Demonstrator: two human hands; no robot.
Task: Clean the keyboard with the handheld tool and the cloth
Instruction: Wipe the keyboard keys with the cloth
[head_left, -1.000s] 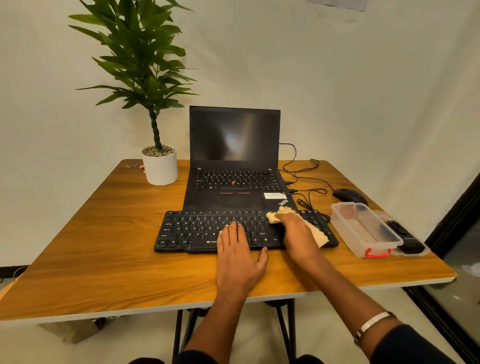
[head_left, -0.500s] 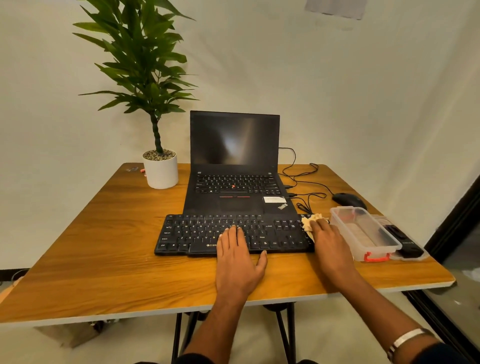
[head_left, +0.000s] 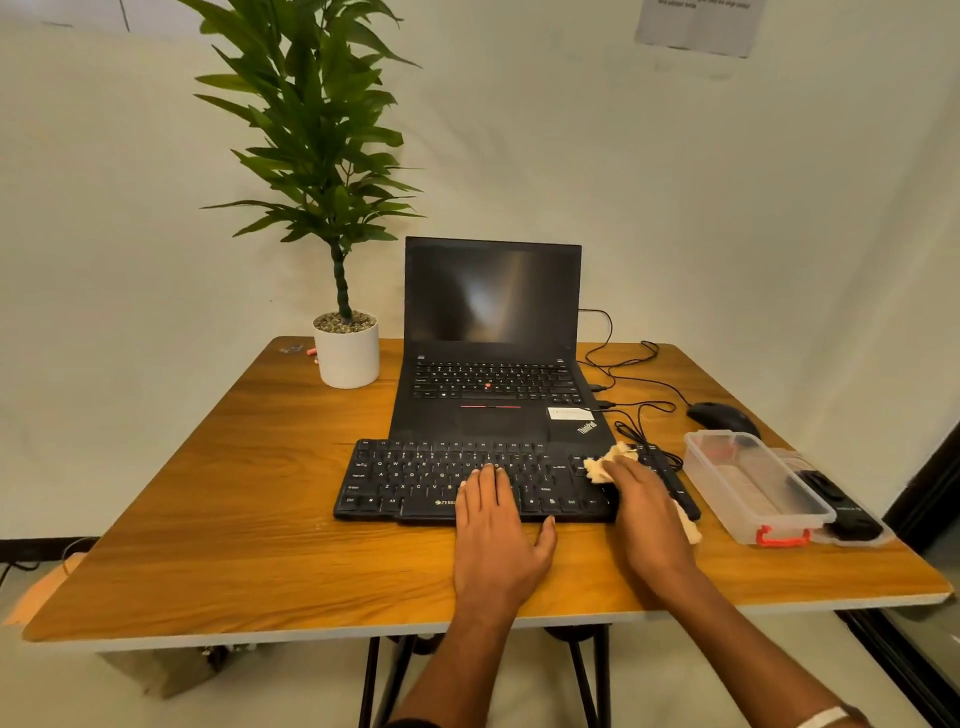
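A black external keyboard lies on the wooden table in front of an open laptop. My left hand rests flat on the keyboard's lower middle, fingers together, holding it down. My right hand presses a crumpled cream cloth onto the keyboard's right end; part of the cloth sticks out under my palm at the right. A black handheld tool lies on a lid to the right of the clear plastic box.
The black laptop stands open behind the keyboard. A potted plant is at the back left. A black mouse and loose cables lie at the back right. A clear plastic box with a red clasp sits at the right.
My right hand with the cloth swept right to the keyboard's far end, then came back left a little onto its right keys. My left hand stayed in place.
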